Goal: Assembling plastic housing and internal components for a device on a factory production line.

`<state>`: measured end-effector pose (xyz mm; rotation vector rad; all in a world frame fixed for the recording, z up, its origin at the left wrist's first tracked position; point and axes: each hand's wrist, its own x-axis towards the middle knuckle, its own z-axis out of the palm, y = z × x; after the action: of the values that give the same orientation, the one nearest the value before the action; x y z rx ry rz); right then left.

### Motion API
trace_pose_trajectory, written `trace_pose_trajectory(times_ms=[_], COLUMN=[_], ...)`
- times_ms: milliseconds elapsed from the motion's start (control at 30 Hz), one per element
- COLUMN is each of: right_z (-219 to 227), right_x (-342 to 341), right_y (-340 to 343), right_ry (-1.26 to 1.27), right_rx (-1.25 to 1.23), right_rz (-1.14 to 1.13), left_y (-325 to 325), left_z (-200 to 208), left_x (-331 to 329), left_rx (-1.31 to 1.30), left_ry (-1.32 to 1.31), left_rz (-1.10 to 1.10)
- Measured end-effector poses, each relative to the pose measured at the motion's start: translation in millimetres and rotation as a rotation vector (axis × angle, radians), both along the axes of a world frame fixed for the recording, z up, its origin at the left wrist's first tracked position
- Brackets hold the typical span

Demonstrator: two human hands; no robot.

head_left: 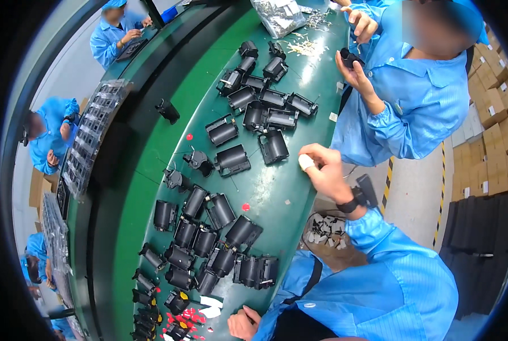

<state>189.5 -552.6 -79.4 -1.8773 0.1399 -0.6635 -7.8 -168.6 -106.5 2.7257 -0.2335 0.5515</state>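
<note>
My right hand (325,173) is over the table's near edge, its fingers bent and the thumb pressed toward the index finger. A white cover (306,162) sits at the thumb tip; anything pinched there is too small to make out. A dark watch (353,200) is on that wrist. My left hand (244,324) rests at the table edge with curled fingers, its palm side hidden. White strips (211,307) and red pieces (187,318) lie near it. The nearest black plastic housing (274,146) to my right hand lies apart from it, left of the fingers.
Several more black housings (180,257) with thin wires cover the green table (265,193). A clear bag (278,17) and small light parts (308,46) lie at the top. A co-worker (413,96) beside me holds a black part (350,57). Cartons (487,91) stand at right.
</note>
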Motion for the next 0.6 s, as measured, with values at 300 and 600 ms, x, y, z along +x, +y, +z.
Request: trace_pose_trajectory(times_ms=[300, 600], right_z=[-24, -22], right_x=[9, 8], right_y=[23, 24], right_ry=[-0.184, -0.200], right_rx=[-0.179, -0.191], right_rz=[-0.210, -0.220], left_y=[-15, -19], left_z=[25, 49], left_x=[9, 2], left_rx=[-0.040, -0.191], left_ry=[-0.049, 0.084], left_rz=[-0.051, -0.019])
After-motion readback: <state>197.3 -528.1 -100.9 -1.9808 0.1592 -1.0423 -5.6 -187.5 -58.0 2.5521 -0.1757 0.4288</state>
